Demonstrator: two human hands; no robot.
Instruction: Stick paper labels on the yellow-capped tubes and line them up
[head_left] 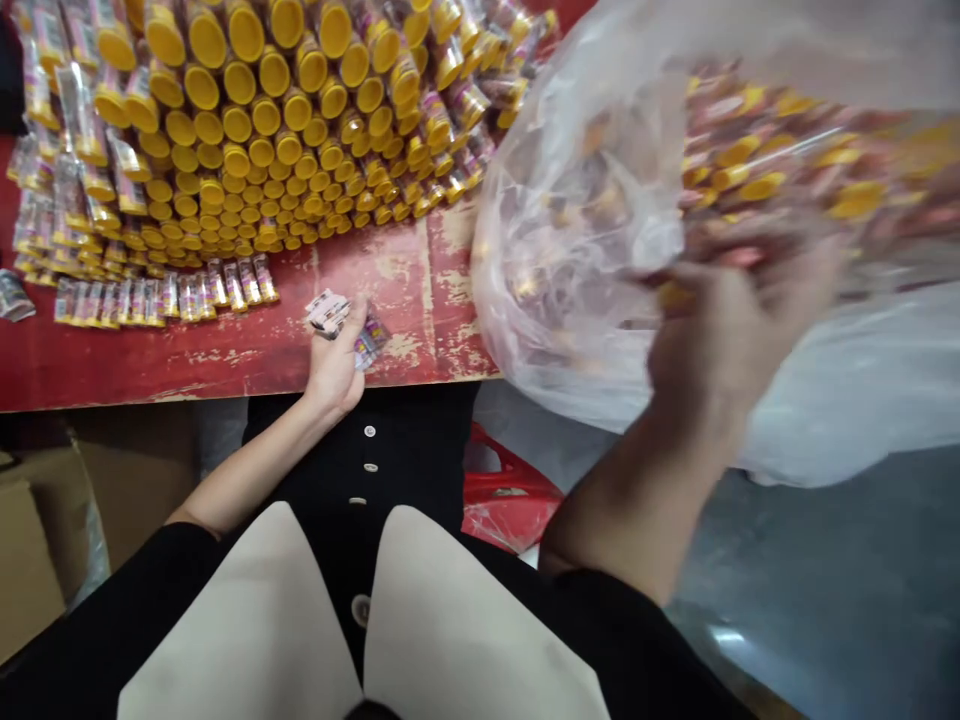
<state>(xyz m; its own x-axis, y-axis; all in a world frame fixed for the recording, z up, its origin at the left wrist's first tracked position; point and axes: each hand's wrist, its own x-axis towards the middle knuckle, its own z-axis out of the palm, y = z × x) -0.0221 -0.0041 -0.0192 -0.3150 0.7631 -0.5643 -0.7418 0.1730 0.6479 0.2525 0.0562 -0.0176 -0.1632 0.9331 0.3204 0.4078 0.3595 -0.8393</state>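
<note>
Holding a few small printed pieces [328, 312], our left hand [336, 368] is over the front edge of the red table [225, 350]. Its thumb lies across them in a narrow grip, with the other fingers mostly hidden underneath; we cannot tell whether the pieces are cards or packets. To the right of the table, our right hand [712, 330] is at a big translucent plastic bag [514, 335], among its loose yellow-capped tubes [761, 187]. Motion blurs these fingers, so we cannot tell how far apart they are or whether they grip anything.

At the back of the table we have a tall stack of yellow-capped tubes [238, 124], most with their caps toward us, and along its front a row of short printed tubes [187, 297]. The bag covers the table's right end, and our right hand hides part of what is inside it. Below the table's front edge we see a cardboard box [30, 560] to the left and a red plastic object [514, 485] nearer the middle.
</note>
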